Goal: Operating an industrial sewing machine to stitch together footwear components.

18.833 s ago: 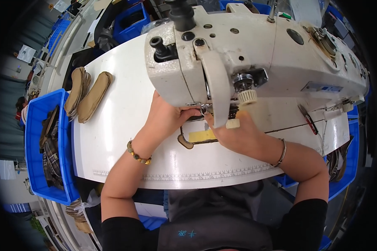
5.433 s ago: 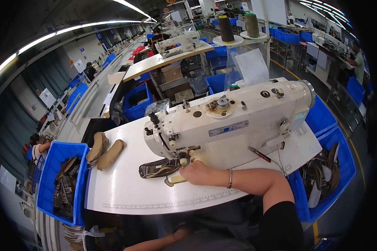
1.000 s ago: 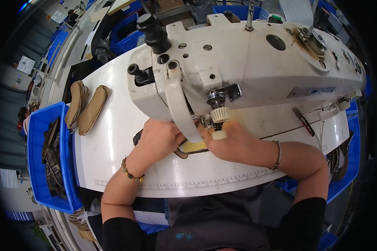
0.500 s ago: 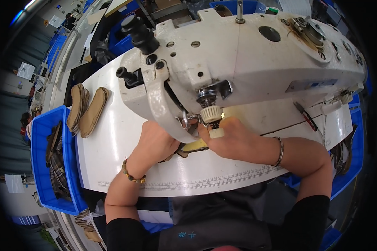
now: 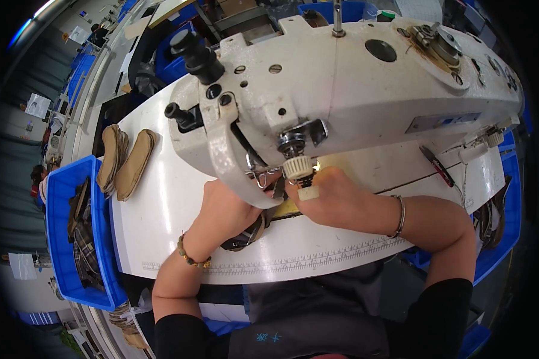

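Note:
At the white sewing machine point(image 5: 365, 90) both my hands are close to the needle area, partly behind the machine head. My left hand point(image 5: 224, 206) is closed around a dark plaid fabric piece point(image 5: 245, 239) with a tan edge, which hangs out below the palm. My right hand point(image 5: 329, 194) has its fingers curled together just right of the presser area. A tension knob hides its fingertips, so what they grip cannot be made out. Between the hands a yellow patch point(image 5: 286, 208) of the machine bed shows.
Tan sole-shaped pieces point(image 5: 136, 164) lie on the left of the white table point(image 5: 161, 221). A blue bin point(image 5: 57, 233) with plaid pieces stands at its left edge, another blue bin point(image 5: 509, 221) at the right. A small red-and-black tool point(image 5: 438, 167) rests under the machine arm.
My left hand has turned slightly, and more of the plaid fabric piece now shows below it. My right hand stays nearly in place. The view has shifted a little.

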Demonstrator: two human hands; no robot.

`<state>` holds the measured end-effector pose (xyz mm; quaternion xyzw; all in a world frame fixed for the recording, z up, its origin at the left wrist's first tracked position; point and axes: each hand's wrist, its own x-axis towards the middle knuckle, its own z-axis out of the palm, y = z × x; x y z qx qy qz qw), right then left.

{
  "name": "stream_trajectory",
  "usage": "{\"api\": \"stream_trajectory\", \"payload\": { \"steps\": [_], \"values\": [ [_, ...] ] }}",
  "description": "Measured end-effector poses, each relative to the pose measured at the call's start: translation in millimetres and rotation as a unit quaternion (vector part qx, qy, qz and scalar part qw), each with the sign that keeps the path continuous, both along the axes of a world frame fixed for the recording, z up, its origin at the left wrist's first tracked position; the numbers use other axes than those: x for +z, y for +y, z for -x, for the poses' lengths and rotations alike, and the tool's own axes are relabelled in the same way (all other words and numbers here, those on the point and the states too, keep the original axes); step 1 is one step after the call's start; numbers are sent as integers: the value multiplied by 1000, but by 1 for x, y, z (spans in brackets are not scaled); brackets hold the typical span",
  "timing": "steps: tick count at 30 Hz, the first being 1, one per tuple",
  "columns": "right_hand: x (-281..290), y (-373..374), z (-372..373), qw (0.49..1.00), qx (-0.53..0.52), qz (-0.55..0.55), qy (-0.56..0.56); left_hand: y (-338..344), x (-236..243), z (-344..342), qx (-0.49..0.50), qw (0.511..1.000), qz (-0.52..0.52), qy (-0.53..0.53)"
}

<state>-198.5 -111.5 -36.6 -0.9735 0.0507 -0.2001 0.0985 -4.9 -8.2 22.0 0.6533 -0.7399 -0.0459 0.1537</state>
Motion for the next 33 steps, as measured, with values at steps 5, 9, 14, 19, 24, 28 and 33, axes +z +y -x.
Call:
{"api": "stream_trajectory", "payload": {
  "steps": [5,9,14,19,24,28,33],
  "values": [
    [-1,7,-6,999,4,4,-43,-2,-11,-4,-41,996,81,-11],
    [-2,7,-8,999,1,-31,-37,-3,-19,-12,-97,984,141,-52],
    [-2,6,-8,999,13,3,-40,-6,-18,-7,-104,986,127,-2],
    [0,8,-6,999,6,-1,-43,-7,-15,-8,-100,990,100,17],
    [-3,9,-6,999,-4,-10,-47,-5,-18,-10,-52,995,75,40],
    [-2,9,-6,999,-9,-20,-41,-6,-16,-6,-62,994,69,61],
    [-2,10,-7,1000,-7,-15,-23,-5,-14,-3,-51,995,55,58]
  ]
}}
